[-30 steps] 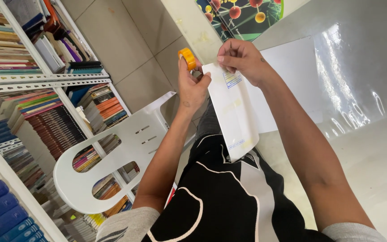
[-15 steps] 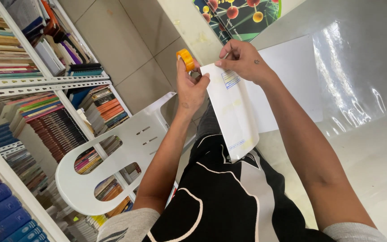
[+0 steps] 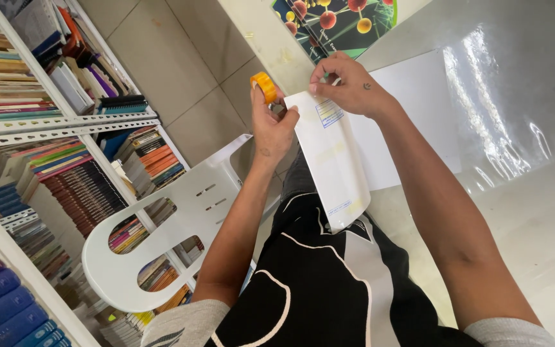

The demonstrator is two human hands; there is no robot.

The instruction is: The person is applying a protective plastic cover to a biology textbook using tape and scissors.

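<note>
Head view only. Envelope [image 3: 332,164], long and white, held up over lap, tilted, top end near table edge, bottom end hanging down over black shirt [image 3: 329,289]. Small blue-framed label near top of envelope, small blue print near bottom end.

Left hand [image 3: 271,122]: closed around yellow tape roll [image 3: 263,85], roll sticking up above thumb and fingers; thumb side touching left top corner of envelope. Grip narrow, curled.

Right hand [image 3: 348,87]: fingers pinched on top edge of envelope, knuckles up, wrist over table. Exact contact under fingertips hidden by hand itself. Cannot tell if tape strip already pulled between roll and envelope.

Behind envelope: white sheet [image 3: 412,115] lying flat on table [image 3: 521,212], partly covered by right forearm. Table top pale, glossy, under clear plastic cover with strong glare. Poster [image 3: 335,22] with coloured balls on dark background at far edge of table, just beyond right hand.

Left of person: white plastic chair [image 3: 162,238], cut-out back facing camera, just beside left arm. Further left: metal bookshelf [image 3: 59,125], packed with books, stacked flat and upright, blue volumes on lowest visible shelf. Beige tile floor [image 3: 181,71] between shelf and table.

Grey sleeves at both shoulders, bottom edge of frame.
</note>
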